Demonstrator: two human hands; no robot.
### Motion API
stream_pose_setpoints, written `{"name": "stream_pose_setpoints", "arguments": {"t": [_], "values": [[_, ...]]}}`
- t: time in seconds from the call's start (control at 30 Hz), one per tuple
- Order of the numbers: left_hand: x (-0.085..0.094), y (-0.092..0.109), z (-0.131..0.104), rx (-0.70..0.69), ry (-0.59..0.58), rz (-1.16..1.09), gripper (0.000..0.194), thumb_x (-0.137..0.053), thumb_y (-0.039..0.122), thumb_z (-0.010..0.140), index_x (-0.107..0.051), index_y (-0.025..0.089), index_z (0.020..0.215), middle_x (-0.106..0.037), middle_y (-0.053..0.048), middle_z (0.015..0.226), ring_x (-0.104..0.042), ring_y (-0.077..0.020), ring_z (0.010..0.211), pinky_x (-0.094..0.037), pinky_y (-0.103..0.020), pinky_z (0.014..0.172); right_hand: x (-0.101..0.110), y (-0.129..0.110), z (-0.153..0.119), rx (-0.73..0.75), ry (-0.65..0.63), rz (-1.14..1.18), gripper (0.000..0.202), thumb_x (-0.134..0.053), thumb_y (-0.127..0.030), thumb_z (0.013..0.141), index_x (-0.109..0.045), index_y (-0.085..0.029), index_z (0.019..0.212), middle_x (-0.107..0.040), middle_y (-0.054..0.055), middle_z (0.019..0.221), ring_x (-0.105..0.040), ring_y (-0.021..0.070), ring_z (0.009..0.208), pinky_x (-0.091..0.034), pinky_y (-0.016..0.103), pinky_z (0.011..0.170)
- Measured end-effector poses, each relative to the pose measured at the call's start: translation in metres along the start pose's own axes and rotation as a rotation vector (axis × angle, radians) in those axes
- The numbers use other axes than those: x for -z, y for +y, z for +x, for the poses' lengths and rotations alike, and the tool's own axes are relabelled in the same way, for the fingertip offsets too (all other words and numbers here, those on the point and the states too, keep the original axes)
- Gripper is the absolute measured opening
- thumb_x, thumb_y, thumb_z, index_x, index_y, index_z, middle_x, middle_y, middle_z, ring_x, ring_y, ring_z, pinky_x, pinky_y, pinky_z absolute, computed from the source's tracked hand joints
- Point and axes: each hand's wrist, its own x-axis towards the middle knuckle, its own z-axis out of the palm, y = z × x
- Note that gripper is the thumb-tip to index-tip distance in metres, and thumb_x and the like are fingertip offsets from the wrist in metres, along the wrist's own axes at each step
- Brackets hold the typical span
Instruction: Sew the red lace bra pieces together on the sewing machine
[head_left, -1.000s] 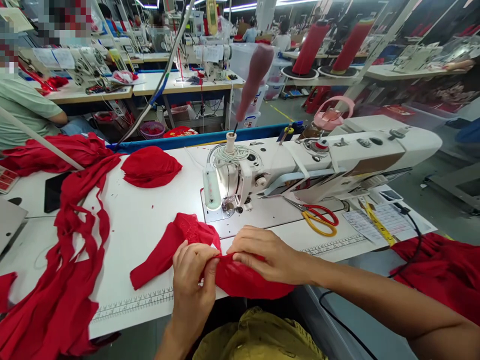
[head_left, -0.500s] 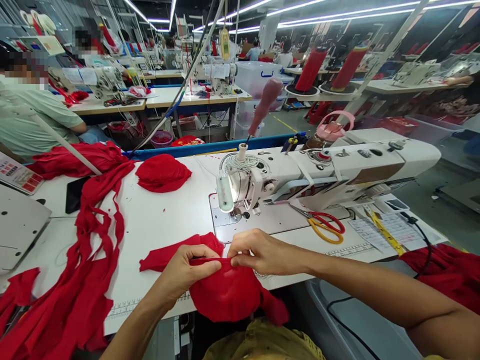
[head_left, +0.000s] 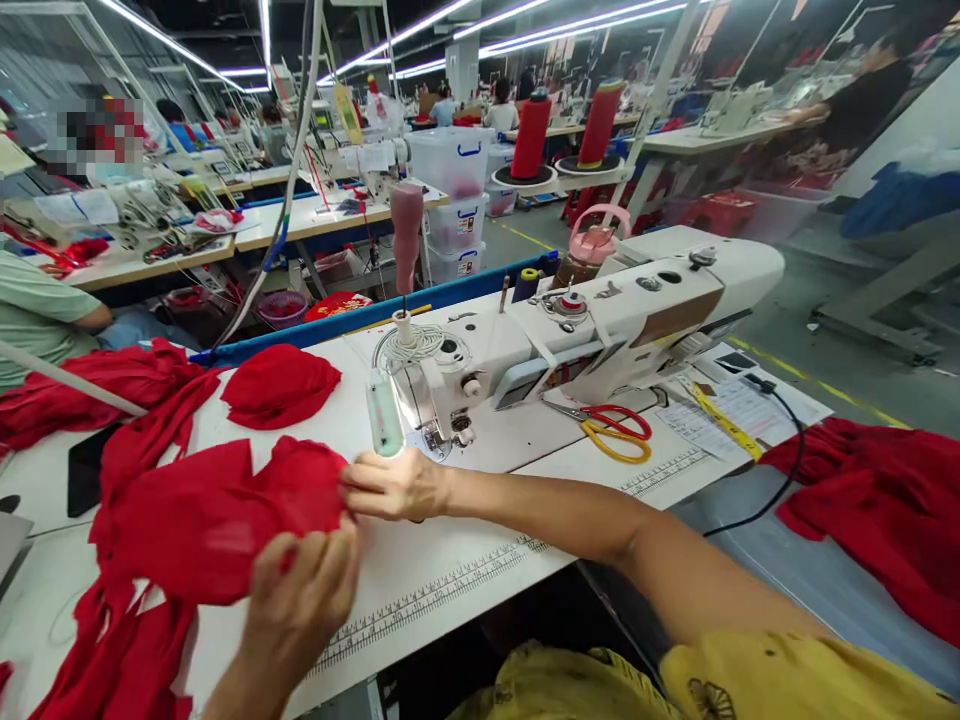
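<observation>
A piece of red fabric (head_left: pixel 187 520) is spread out above the left part of the sewing table, over other red cloth. My right hand (head_left: pixel 396 485), just in front of the needle area, has its fingers closed on the fabric's right edge. Closer to me, my left hand (head_left: pixel 307 590) is curled at the lower right edge of the same fabric, slightly blurred, with a bit of red between its fingers. The white sewing machine (head_left: pixel 480 360) stands behind my right hand. A rounded red cloth bundle (head_left: pixel 281 385) lies behind the spread fabric.
Scissors with red and yellow handles (head_left: pixel 619 430) lie right of the needle area, near a yellow tape measure (head_left: pixel 724 420) on papers. Long red strips (head_left: pixel 120 650) hang at the left front. More red cloth (head_left: pixel 885 510) lies at right. A black phone (head_left: pixel 88 470) rests at left.
Both hands have moved left with the red fabric, from the table's front edge over the table. The folded, bunched fabric is now spread flatter. The view has turned right.
</observation>
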Motion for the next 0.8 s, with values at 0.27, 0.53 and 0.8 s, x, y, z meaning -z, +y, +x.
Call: {"name": "stream_pose_setpoints", "arguments": {"t": [0.27, 0.53, 0.8], "values": [[-0.035, 0.086, 0.062, 0.343, -0.258, -0.246, 0.020, -0.050, 0.017, 0.093, -0.069, 0.014, 0.088, -0.064, -0.008, 0.080, -0.056, -0.0235, 0.076, -0.040, -0.051, 0.088, 0.014, 0.036, -0.079, 0.146, -0.109, -0.240, 0.019, -0.047, -0.007, 0.099, -0.064, -0.013, 0.104, -0.068, 0.007, 0.091, -0.058, 0.0141, 0.080, -0.033, 0.025, 0.055], [-0.025, 0.061, 0.048, 0.339, -0.261, -0.657, 0.071, -0.044, 0.072, 0.089, -0.064, 0.013, 0.123, -0.071, -0.013, 0.118, -0.061, -0.0294, 0.113, -0.007, -0.059, 0.123, 0.032, 0.032, -0.090, -0.127, -0.136, -0.366, 0.022, -0.048, -0.012, 0.097, -0.067, -0.018, 0.107, -0.070, 0.004, 0.081, -0.061, 0.0161, 0.068, -0.038, 0.027, 0.052], [-0.055, 0.042, 0.035, 0.144, -0.185, -0.651, 0.058, -0.048, 0.061, 0.094, -0.065, 0.013, 0.121, -0.067, -0.016, 0.127, -0.058, -0.0326, 0.121, -0.022, -0.061, 0.120, 0.030, 0.036, -0.065, -0.179, -0.323, -0.465, 0.029, -0.042, 0.003, 0.087, -0.063, -0.016, 0.095, -0.067, 0.009, 0.075, -0.059, 0.0193, 0.070, -0.040, 0.029, 0.055]]}}
